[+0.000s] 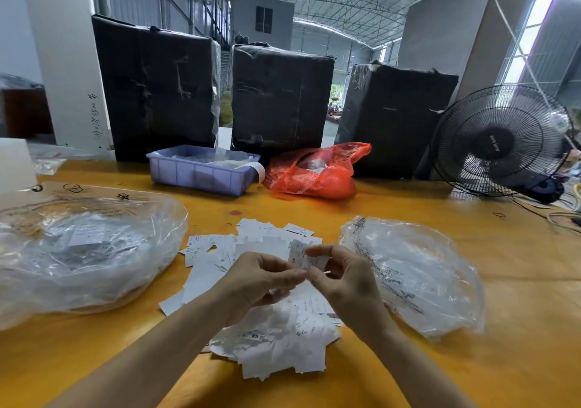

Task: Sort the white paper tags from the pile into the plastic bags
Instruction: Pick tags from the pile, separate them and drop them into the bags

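one white tag [306,258] up over the pile of tags [270,338], pinched between both hands, left hand [261,277] and right hand [342,277] each gripping it. clear plastic bag [94,250] left, another bag [415,275] right, yellow table [518,329] underneath.

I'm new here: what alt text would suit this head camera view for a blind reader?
Two hands, left hand and right hand, pinch a white paper tag above a pile of tags on a yellow table, between two clear plastic bags, one left, one right.
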Tool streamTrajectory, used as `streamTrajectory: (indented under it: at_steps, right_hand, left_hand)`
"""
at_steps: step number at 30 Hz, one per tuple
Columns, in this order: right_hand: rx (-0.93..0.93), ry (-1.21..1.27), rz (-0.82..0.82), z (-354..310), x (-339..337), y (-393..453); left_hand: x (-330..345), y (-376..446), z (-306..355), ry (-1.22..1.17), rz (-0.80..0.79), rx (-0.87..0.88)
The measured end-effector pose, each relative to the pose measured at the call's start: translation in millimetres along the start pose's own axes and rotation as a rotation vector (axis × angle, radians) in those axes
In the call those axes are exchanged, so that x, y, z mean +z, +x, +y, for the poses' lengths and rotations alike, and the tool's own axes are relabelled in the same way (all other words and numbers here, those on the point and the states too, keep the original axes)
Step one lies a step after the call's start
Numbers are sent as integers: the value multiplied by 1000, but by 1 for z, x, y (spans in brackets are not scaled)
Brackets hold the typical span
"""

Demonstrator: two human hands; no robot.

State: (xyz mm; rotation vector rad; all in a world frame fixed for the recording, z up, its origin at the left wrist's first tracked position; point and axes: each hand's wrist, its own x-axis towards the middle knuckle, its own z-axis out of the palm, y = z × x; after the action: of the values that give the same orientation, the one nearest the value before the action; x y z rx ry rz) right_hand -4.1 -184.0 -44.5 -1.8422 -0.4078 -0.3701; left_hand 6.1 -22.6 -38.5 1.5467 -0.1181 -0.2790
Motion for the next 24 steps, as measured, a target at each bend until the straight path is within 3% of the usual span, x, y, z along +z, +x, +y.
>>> streamTrajectory:
  at_steps: [7, 13, 24]
  right_hand:
    - [-24, 115, 231, 1, -10, 6]
    - [-49, 111, 218, 2, -10, 6]
    - [-91, 27, 197, 3, -8, 5]
  left_hand:
    - [-5, 5, -1, -89, 94, 49]
    - [-5, 6, -1, -164, 176, 94]
    - [-2, 7, -1, -111, 182, 143]
